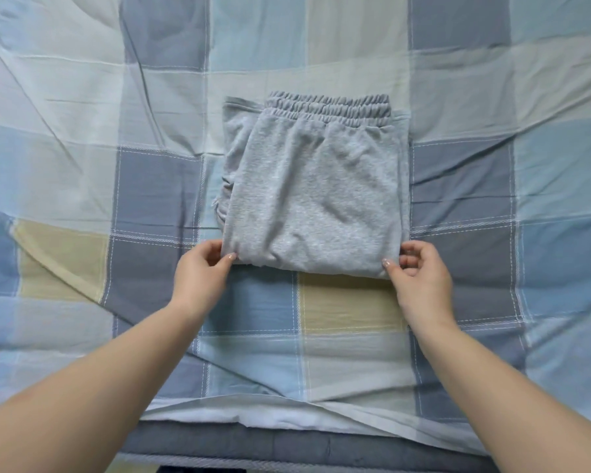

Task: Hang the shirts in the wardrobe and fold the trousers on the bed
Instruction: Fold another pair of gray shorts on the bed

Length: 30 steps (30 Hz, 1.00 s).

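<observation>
Nearest the camera, two bare forearms are reaching forward over the edge of the bed, which is lying under a checked quilt of blue, grey, pale green and yellow squares, with a white sheet edge and a darker mattress border showing at the bottom of the view. The left hand is pinching the near left corner of the folded grey sweatpants, its thumb on top of the cloth and its fingers curling under the edge; the right hand is doing the same at the near right corner, thumb lying on the fabric and fingers curled round the fold. Both hands are therefore clamped on the garment, not lying flat or apart. The sweatpants are resting in the middle of the bed as a roughly square bundle, directly ahead of the hands, with the near folded edge running left to right between the two grips and the gathered elastic waistband lying at the far edge, away from the person. Neither hand is sitting clearly nearer; they are holding the near edge evenly. Judging from this, the trousers are already well folded, and any further fold would be carrying the near edge away from the body toward the waistband. No shirts or wardrobe are showing in this view.
</observation>
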{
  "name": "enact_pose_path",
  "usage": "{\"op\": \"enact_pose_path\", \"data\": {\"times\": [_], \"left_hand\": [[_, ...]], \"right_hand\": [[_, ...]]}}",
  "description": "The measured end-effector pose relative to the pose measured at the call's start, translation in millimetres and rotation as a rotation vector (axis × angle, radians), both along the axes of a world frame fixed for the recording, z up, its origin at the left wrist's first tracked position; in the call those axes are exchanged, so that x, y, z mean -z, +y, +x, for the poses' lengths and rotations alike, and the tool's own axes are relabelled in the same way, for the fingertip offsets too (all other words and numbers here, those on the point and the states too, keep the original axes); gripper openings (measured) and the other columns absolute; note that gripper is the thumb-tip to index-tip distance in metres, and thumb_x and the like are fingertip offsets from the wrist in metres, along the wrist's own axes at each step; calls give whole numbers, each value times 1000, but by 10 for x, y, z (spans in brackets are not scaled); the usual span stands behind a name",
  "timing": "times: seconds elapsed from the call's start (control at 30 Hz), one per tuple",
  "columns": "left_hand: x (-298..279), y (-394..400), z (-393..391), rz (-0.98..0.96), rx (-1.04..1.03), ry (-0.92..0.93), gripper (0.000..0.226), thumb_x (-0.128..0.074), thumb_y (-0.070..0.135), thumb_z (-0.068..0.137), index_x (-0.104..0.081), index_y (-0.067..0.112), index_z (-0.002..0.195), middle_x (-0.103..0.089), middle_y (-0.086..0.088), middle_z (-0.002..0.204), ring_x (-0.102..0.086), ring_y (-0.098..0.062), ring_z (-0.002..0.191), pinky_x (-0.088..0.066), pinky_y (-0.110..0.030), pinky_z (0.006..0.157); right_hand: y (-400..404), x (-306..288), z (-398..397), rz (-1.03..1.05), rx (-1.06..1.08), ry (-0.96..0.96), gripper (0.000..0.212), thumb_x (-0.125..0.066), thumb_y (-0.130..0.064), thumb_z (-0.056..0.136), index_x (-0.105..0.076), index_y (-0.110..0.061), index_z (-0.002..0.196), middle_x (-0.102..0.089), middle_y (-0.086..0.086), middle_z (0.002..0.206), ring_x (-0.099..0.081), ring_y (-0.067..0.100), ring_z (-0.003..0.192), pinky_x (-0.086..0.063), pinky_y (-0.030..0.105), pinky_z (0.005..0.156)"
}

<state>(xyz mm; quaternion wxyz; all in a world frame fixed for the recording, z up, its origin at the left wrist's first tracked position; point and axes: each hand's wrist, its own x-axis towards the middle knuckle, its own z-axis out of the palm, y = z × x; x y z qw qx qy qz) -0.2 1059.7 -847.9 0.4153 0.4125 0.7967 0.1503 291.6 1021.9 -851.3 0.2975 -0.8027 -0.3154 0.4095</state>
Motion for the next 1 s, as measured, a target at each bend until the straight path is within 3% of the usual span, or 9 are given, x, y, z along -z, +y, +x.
{"op": "enact_pose_path", "data": {"times": [0.1, 0.2, 0.27, 0.33, 0.4, 0.5, 0.6, 0.83, 1.0], "left_hand": [[-16, 0, -51, 21, -33, 42, 11, -66, 11, 87, -66, 22, 88, -66, 12, 77, -58, -1, 68, -42, -10, 62], [-60, -75, -38, -50, 75, 77, 14, -66, 12, 87, -64, 20, 98, -65, 2, 89, -60, -17, 85, -45, -29, 78], [-123, -47, 15, 74, 179, 187, 31, -67, 14, 85, -59, 16, 115, -59, -3, 105, -55, -21, 103, -42, -37, 95], [-216, 89, 141, 290, 326, 267, 40, -64, 16, 85, -56, 11, 123, -54, -10, 122, -46, -27, 120, -33, -40, 106], [-261, 316, 364, 427, 538, 285, 48, -61, 17, 84, -53, 7, 130, -48, -15, 137, -39, -32, 132, -26, -44, 112], [-176, 705, 802, 490, 891, 331, 60, -57, 17, 88, -38, 5, 143, -31, -14, 153, -22, -31, 144, -14, -48, 118], [34, 987, 1103, 439, 1072, 467, 66, -43, 25, 94, -15, 10, 152, -12, -8, 160, -4, -25, 148, 0, -46, 118], [479, 1020, 770, 228, 1059, 754, 83, -10, 70, 88, 9, 21, 152, 14, -4, 160, 15, -21, 147, 8, -50, 118], [416, 961, 538, -14, 745, 689, 90, -16, 77, 85, 11, 22, 151, 14, -6, 160, 11, -24, 147, 1, -49, 118]], "right_hand": [[53, -26, 160, 20, 41, -16, 25, -70, -9, 83, -54, -27, 86, -60, -8, 78, -56, 14, 72, -48, 34, 78], [52, -79, 181, -63, -46, -49, 21, -70, -13, 83, -56, -23, 95, -57, -5, 79, -54, 16, 75, -44, 26, 73], [123, -165, 133, 3, -141, -185, 24, -68, -19, 83, -58, -22, 105, -56, -1, 98, -53, 14, 82, -41, 24, 75], [307, -259, 53, 143, -320, -315, 32, -65, -19, 85, -59, -16, 116, -52, 5, 122, -53, 20, 107, -39, 29, 96], [589, -277, -76, 225, -585, -469, 43, -61, -20, 88, -54, -10, 129, -41, 12, 144, -37, 29, 133, -26, 40, 112], [1018, -163, -366, 238, -917, -670, 59, -52, -29, 92, -34, -10, 145, -17, 11, 158, -12, 26, 147, -6, 44, 118], [1251, 96, -463, 170, -1138, -898, 66, -37, -34, 96, -13, -9, 152, -3, 9, 161, 3, 22, 148, 3, 48, 116], [1249, 463, -142, 13, -1119, -1001, 84, -3, -74, 84, 11, -25, 151, 15, 3, 160, 11, 20, 147, 9, 49, 115], [1187, 390, 83, -147, -962, -911, 88, -11, -75, 85, 11, -22, 151, 16, 3, 160, 11, 21, 147, -2, 50, 117]]}}
